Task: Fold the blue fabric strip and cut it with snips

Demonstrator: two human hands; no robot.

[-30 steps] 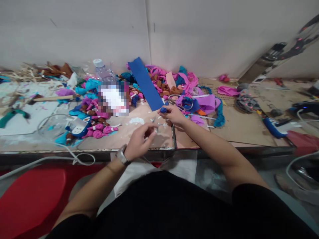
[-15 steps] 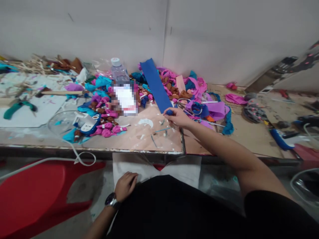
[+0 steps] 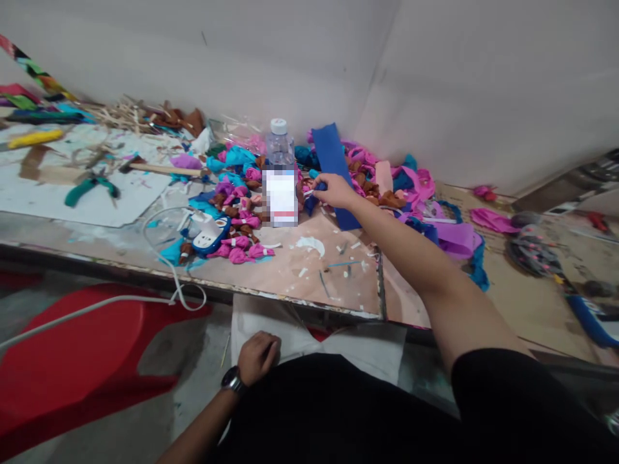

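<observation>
My right hand point(image 3: 334, 191) is closed in a pinch on a small, dark blue bundle point(image 3: 320, 187) of crumpled crepe paper. It is over the pile's edge, just right of a phone point(image 3: 282, 196) that is blurred out. A flat strip of blue crepe paper point(image 3: 331, 151) lies behind the hand and runs partly under the wrist. Pink tied bundles point(image 3: 238, 253) lie with brown, teal and purple ones left of the phone. Down on my lap, my left hand point(image 3: 258, 356) rests with its fingers curled in and nothing visible in it; a watch point(image 3: 233, 379) is on that wrist.
A clear bottle point(image 3: 279, 145) stands behind the phone. To the left lie a blue-white power strip point(image 3: 210, 237) with a hanging cord, green-handled pliers point(image 3: 91, 188) and a hammer point(image 3: 164, 169). Crepe paper strips point(image 3: 452, 238) spread to the right. A red stool point(image 3: 82, 361) stands below the table.
My right hand has moved left with the blue bundle, from the blue strip's lower end to beside the phone. The view has swung left. My left hand stays on my lap.
</observation>
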